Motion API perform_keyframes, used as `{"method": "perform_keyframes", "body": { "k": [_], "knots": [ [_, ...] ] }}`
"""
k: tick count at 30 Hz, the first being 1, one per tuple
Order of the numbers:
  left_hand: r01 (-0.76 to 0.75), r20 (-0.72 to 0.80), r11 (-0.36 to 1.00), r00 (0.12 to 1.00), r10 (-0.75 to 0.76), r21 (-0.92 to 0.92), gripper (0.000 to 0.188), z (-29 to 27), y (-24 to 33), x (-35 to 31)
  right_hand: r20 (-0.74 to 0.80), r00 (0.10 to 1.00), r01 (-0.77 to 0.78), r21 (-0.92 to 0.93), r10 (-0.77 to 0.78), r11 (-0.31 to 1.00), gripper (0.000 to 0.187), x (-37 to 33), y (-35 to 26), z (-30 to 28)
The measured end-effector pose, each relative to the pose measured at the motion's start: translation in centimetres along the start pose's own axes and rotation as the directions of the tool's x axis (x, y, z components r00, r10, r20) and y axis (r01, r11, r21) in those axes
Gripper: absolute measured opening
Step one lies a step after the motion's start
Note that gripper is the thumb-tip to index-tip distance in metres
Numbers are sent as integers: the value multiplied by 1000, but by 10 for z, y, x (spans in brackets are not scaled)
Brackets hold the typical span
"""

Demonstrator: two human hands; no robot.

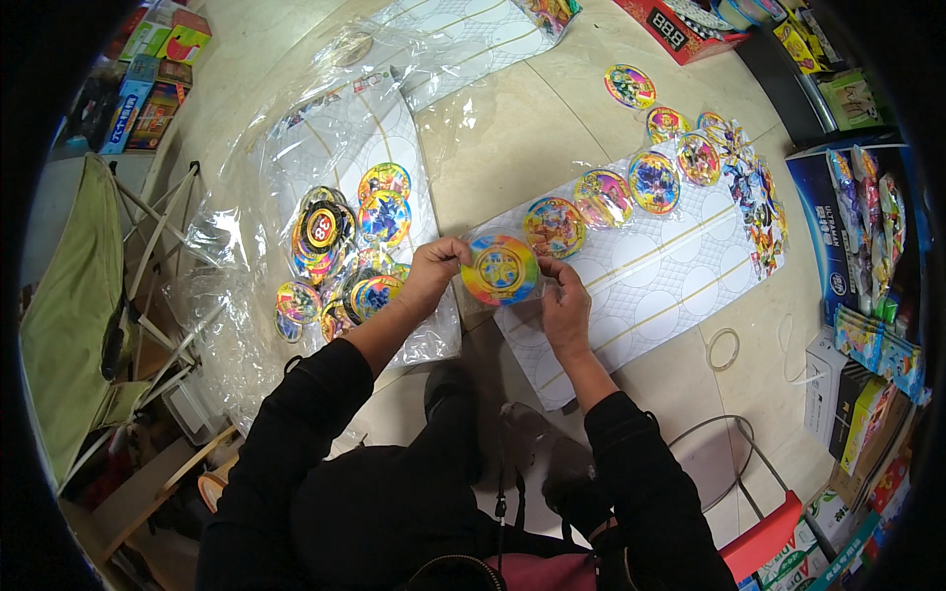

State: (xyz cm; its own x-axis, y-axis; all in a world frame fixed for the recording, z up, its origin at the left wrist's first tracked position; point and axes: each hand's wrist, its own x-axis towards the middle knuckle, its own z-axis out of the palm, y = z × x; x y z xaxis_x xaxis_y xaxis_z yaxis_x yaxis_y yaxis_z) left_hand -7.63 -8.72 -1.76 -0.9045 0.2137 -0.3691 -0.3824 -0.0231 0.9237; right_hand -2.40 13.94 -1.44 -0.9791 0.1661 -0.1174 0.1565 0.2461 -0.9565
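Two black-sleeved arms are angling up from the lower edge; the bare left hand and bare right hand are pinching near the frame's centre.

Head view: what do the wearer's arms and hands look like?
The left sleeve and right sleeve are black, each ending partway along the forearm, leaving the wrist uncovered. The left hand and right hand wear no gloves, and no watch shows at either wrist.

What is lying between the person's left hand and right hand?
In the head view, a round rainbow-coloured card lies between the left hand and the right hand.
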Motion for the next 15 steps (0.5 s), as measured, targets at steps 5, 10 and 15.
{"method": "perform_keyframes", "body": {
  "k": [5,10,15],
  "knots": [
    [270,11,930,961,-276,-248,10,17,24,-6,-32,983,178,-61,-181,982,20,9,-2,-6],
    [312,255,950,917,-306,19,19,-2,11,-11,43,990,-142,258,135,956,28,27,-9,-8],
    [407,57,863,910,-410,-301,17,16,32,-9,23,1000,-4,100,2,995,28,42,-16,-15]
  ]
}}
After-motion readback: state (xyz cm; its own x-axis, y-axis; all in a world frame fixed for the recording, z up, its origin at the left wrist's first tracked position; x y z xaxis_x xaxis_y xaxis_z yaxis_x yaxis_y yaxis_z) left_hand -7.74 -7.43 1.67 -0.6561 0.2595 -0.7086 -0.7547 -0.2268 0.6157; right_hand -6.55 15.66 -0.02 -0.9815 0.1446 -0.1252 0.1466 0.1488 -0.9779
